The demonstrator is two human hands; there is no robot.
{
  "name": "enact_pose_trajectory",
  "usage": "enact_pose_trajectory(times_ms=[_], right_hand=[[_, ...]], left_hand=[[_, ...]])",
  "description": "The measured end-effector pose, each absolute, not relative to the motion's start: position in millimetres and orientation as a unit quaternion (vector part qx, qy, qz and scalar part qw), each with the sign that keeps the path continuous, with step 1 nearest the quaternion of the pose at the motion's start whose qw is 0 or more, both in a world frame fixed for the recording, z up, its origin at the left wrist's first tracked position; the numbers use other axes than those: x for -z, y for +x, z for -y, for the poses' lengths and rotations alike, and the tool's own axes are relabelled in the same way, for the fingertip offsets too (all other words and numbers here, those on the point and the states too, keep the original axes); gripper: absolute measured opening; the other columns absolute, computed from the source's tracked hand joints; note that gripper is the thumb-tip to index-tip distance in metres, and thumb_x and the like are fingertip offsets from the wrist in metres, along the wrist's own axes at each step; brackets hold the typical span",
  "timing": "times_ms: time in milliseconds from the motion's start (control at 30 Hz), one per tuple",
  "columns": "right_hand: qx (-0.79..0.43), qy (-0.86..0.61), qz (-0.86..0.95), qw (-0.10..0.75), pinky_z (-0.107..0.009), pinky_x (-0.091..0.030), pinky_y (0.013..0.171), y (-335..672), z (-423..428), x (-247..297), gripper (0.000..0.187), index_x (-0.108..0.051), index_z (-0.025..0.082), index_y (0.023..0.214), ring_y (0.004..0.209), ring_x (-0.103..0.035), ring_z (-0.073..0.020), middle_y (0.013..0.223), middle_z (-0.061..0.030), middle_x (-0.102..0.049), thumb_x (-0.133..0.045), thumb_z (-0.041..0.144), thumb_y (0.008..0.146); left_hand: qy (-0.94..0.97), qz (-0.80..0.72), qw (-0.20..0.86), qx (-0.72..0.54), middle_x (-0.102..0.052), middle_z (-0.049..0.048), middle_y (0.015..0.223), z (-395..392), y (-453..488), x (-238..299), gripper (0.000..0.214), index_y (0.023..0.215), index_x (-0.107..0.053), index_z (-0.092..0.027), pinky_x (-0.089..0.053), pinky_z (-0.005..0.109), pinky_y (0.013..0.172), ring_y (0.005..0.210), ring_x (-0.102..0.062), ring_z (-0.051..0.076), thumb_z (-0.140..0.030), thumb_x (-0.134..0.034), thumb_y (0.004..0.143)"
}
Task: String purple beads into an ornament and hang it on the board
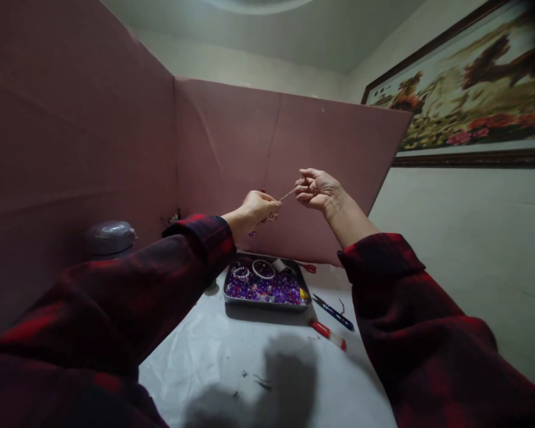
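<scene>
Both my hands are raised above the table, in front of a pink cardboard screen. My left hand (257, 208) is closed in a pinch on one end of a thin pale cord (288, 194), with small beads hanging under its fingers. My right hand (316, 188) pinches the cord's other end, and the cord is stretched taut between them. Below the hands a metal tray (226, 284) holds many purple beads, a beaded bracelet (241, 273) and a spool of clear cord (263, 269).
Blue-handled snips (334, 312) and a red-and-white tool (328, 333) lie right of the tray on the white table cover (214, 356). A grey round lidded object (110, 236) sits at the left. The pink screen (267, 148) walls off the back and left; a framed picture (472, 89) hangs at the right.
</scene>
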State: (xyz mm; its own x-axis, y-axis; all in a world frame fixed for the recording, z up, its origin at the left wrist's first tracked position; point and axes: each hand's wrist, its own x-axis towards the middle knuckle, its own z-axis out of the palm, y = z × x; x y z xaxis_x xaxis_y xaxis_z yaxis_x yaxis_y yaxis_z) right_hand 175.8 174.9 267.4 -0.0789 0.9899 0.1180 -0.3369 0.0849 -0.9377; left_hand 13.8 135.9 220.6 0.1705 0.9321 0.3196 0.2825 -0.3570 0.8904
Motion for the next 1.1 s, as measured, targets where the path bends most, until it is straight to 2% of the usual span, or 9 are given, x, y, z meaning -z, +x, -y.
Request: enact_pose_trajectory(times_ms=[233,333,433,633,767,867,1000,1100], right_hand=[[-0.643,-0.324,0.416,0.555,-0.017,-0.019,0.038,193.0,-124.1,-231.3,0.031,-0.036,0.019,0.062,0.039,-0.032,-0.0050,0.049,0.0059,-0.037,-0.047,0.026,0.090],[-0.655,-0.296,0.419,0.555,-0.017,-0.022,0.040,196.1,-109.6,-227.0,0.029,-0.039,0.018,0.064,0.041,-0.035,-0.0050,0.052,0.0052,-0.042,-0.045,0.026,0.091],[-0.649,-0.275,0.448,0.550,-0.017,-0.026,0.040,196.4,-102.6,-229.9,0.029,-0.040,0.019,0.063,0.042,-0.037,-0.0058,0.052,0.0056,-0.040,-0.044,0.025,0.091],[-0.629,-0.279,0.476,0.548,-0.014,-0.027,0.037,188.5,-110.2,-241.9,0.033,-0.038,0.018,0.061,0.045,-0.035,-0.0053,0.054,0.0040,-0.037,-0.042,0.025,0.093],[-0.653,-0.319,0.447,0.522,-0.012,-0.026,0.034,183.0,-125.5,-246.2,0.035,-0.040,0.017,0.060,0.047,-0.038,-0.0050,0.058,0.0014,-0.041,-0.042,0.029,0.094],[-0.678,-0.303,0.457,0.489,-0.013,-0.029,0.036,180.6,-138.5,-249.5,0.034,-0.044,0.017,0.062,0.047,-0.036,-0.0051,0.058,0.0017,-0.041,-0.043,0.030,0.093],[-0.657,-0.222,0.521,0.498,-0.017,-0.041,0.049,174.8,-153.9,-261.0,0.019,-0.055,0.016,0.073,0.055,-0.045,-0.0069,0.063,0.0016,-0.049,-0.046,0.020,0.090],[-0.622,-0.213,0.550,0.514,-0.017,-0.039,0.050,166.1,-169.9,-275.9,0.019,-0.059,0.018,0.088,0.055,-0.048,-0.0066,0.060,0.0039,-0.051,-0.043,0.008,0.084]], left_hand=[[0.689,-0.432,0.358,-0.458,-0.048,-0.0029,0.046,-103.9,22.5,-197.6,0.015,0.066,-0.063,-0.010,-0.023,0.021,0.040,0.036,-0.034,0.003,-0.020,-0.061,0.077],[0.695,-0.435,0.354,-0.450,-0.048,-0.0033,0.045,-97.6,22.4,-196.1,0.015,0.065,-0.062,-0.010,-0.023,0.020,0.039,0.035,-0.034,0.003,-0.020,-0.060,0.076],[0.690,-0.442,0.351,-0.454,-0.047,-0.0035,0.044,-97.9,23.0,-197.4,0.013,0.066,-0.063,-0.010,-0.023,0.020,0.039,0.035,-0.034,0.004,-0.020,-0.061,0.075],[0.680,-0.437,0.350,-0.473,-0.049,-0.0023,0.047,-117.4,17.4,-204.8,0.014,0.063,-0.062,-0.011,-0.023,0.021,0.040,0.037,-0.035,0.004,-0.019,-0.062,0.074],[0.683,-0.435,0.334,-0.482,-0.050,-0.0010,0.047,-138.9,5.4,-215.2,0.018,0.058,-0.059,-0.011,-0.025,0.021,0.041,0.038,-0.036,0.004,-0.019,-0.062,0.074],[0.676,-0.453,0.319,-0.487,-0.051,-0.0008,0.046,-153.5,-0.9,-225.8,0.014,0.062,-0.062,-0.011,-0.027,0.021,0.042,0.038,-0.036,0.005,-0.021,-0.066,0.070],[0.668,-0.457,0.317,-0.494,-0.048,-0.0020,0.042,-170.8,-1.6,-242.5,0.011,0.068,-0.065,-0.011,-0.027,0.020,0.041,0.039,-0.037,0.005,-0.021,-0.069,0.067],[0.667,-0.459,0.310,-0.498,-0.047,-0.0017,0.042,-184.9,-0.3,-255.3,0.011,0.071,-0.066,-0.010,-0.027,0.021,0.042,0.039,-0.036,0.006,-0.020,-0.067,0.068]])
